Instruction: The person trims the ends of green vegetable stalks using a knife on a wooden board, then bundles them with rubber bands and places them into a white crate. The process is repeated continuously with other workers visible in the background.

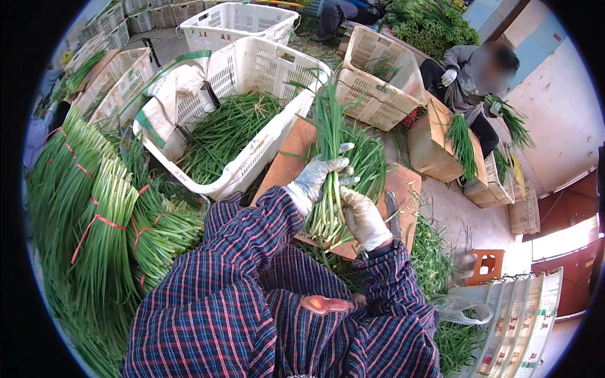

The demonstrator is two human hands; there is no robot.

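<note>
My left hand [315, 182], in a pale work glove, is closed around a small bunch of garlic chives [329, 125], leaves pointing away and pale stalk ends towards me. My right hand [366, 219], in a soiled white glove, has its fingers curled on the lower stalks of that bunch; its fingertips are partly hidden. Beneath both hands, a loose pile of garlic chives [371, 156] lies on a reddish-brown board [404, 184]. A knife [392, 212] with a dark blade rests on the board, just right of my right hand.
A white plastic crate [231, 175] with loose chives stands ahead-left. Chive bundles tied with red bands [111, 222] are stacked at my left. Leaf trimmings [427, 250] litter the floor at right, near an orange stool [487, 264] and a white crate [515, 321]. A co-worker [468, 85] sits ahead-right.
</note>
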